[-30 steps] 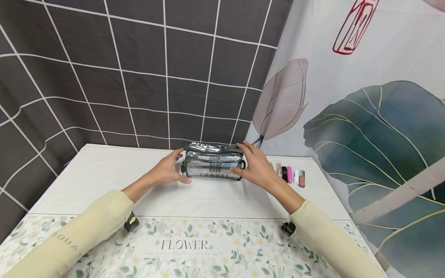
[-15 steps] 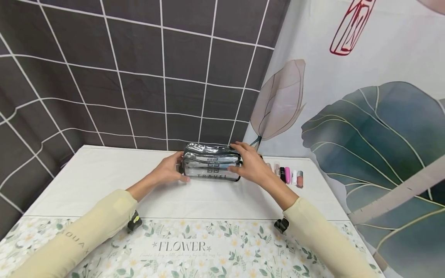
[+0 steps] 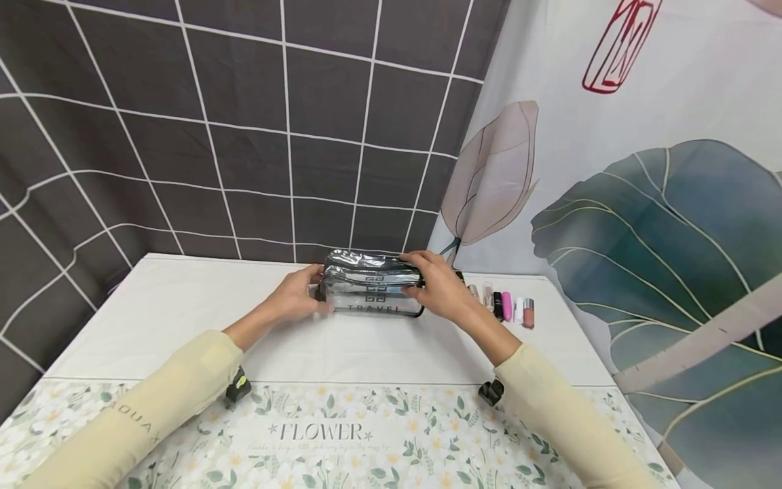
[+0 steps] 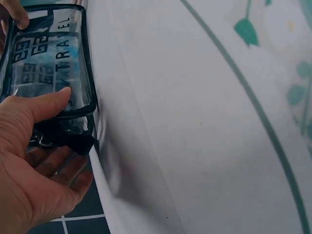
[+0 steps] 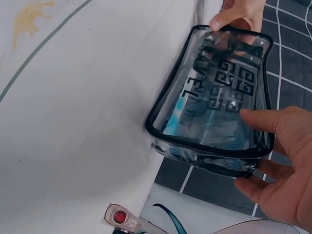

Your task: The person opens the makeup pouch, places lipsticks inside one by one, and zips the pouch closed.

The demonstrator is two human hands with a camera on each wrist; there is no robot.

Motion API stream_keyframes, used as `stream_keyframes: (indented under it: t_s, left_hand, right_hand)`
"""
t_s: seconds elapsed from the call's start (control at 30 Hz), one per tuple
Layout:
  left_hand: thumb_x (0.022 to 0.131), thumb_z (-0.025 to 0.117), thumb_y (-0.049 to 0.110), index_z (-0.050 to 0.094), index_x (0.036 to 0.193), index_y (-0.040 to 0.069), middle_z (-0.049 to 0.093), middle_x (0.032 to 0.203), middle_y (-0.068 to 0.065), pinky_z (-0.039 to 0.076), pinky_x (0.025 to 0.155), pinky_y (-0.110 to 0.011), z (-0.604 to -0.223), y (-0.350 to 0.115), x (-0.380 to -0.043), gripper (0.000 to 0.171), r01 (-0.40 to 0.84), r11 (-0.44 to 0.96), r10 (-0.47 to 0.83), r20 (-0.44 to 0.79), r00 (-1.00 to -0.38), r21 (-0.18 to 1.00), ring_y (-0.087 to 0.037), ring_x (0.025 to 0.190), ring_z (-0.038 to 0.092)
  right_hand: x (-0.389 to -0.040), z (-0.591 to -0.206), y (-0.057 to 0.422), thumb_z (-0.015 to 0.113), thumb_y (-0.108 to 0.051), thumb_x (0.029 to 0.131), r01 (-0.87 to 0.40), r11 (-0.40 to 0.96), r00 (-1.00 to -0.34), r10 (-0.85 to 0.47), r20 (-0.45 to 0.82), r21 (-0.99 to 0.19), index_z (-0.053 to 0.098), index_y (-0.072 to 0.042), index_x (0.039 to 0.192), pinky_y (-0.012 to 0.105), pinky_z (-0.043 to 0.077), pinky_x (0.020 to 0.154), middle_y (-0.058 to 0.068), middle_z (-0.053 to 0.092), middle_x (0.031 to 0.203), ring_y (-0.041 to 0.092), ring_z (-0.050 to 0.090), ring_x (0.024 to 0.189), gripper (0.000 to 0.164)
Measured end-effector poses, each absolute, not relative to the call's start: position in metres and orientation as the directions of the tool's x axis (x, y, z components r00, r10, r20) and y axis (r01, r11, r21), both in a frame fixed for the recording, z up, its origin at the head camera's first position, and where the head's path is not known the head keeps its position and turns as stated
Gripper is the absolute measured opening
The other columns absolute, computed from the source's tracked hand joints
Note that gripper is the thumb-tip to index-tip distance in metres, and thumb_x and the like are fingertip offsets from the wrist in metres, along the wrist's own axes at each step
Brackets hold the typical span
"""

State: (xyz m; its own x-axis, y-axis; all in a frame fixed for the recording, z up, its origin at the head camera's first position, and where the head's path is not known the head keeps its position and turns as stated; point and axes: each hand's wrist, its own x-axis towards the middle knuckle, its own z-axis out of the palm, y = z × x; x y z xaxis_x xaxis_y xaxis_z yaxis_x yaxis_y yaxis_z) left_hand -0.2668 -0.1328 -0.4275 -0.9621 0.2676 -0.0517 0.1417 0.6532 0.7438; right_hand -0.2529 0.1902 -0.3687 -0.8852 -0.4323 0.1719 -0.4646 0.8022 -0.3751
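Observation:
A clear toiletry bag (image 3: 374, 300) with black trim and the word TRAVEL on its front stands at the back of the white cloth. My left hand (image 3: 295, 296) holds its left end; in the left wrist view the thumb (image 4: 53, 103) lies on the front and the fingers reach behind the black end tab (image 4: 73, 139). The right end is held by my right hand (image 3: 444, 291), with the thumb (image 5: 261, 118) on the front panel and the other fingers curled behind. Something bluish shows through the clear bag (image 5: 214, 112) in the right wrist view.
Right of the bag lies a row of small cosmetics, among them a pink tube (image 3: 506, 307), a white one (image 3: 518, 310) and a lip gloss (image 3: 529, 314). Behind the table hangs a dark gridded cloth (image 3: 244, 136). Nearer me is a floral mat (image 3: 342, 468).
Both hands have closed in on the bag's ends from slightly apart. The right hand has slid a little left, its fingers now over the bag's top right corner.

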Motion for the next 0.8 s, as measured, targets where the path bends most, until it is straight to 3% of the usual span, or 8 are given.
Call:
stream_keyframes:
  t_s: [0.37, 0.63, 0.8]
  left_hand:
    - [0.086, 0.096, 0.025, 0.043, 0.168, -0.003, 0.059, 0.163, -0.03, 0.03, 0.136, -0.069, -0.4265, -0.1373, -0.2657, 0.101, 0.178, 0.636, 0.302, -0.03, -0.953, 0.751, -0.053, 0.159, 0.048]
    - [0.086, 0.097, 0.025, 0.043, 0.167, -0.009, 0.062, 0.157, -0.031, 0.048, 0.127, -0.062, -0.4284, -0.1363, -0.2655, 0.103, 0.192, 0.571, 0.324, -0.005, -0.946, 0.798, -0.052, 0.145, 0.063]
    - [0.086, 0.097, 0.025, 0.044, 0.165, -0.01, 0.064, 0.154, -0.032, 0.051, 0.124, -0.061, -0.4262, -0.1348, -0.2626, 0.102, 0.198, 0.55, 0.33, 0.007, -0.944, 0.811, -0.051, 0.142, 0.065]
  right_hand:
    - [-0.2537, -0.37, 0.196, 0.083, -0.017, 0.102, -0.486, 0.79, -0.874, -0.44, 0.205, -0.375, 0.056, -0.009, 0.164, 0.067, 0.047, 0.126, 0.023, 0.056, 0.166, 0.049, 0.052, 0.156, 0.068]
    - [-0.2537, -0.3723, 0.1984, 0.081, -0.018, 0.103, -0.467, 0.797, -0.884, -0.423, 0.197, -0.384, 0.056, -0.012, 0.165, 0.069, 0.048, 0.124, 0.023, 0.055, 0.167, 0.05, 0.051, 0.157, 0.067]
    - [-0.2524, -0.3715, 0.1998, 0.081, -0.016, 0.103, -0.471, 0.793, -0.882, -0.423, 0.207, -0.386, 0.055, -0.01, 0.164, 0.067, 0.052, 0.12, 0.025, 0.056, 0.166, 0.051, 0.056, 0.151, 0.067]
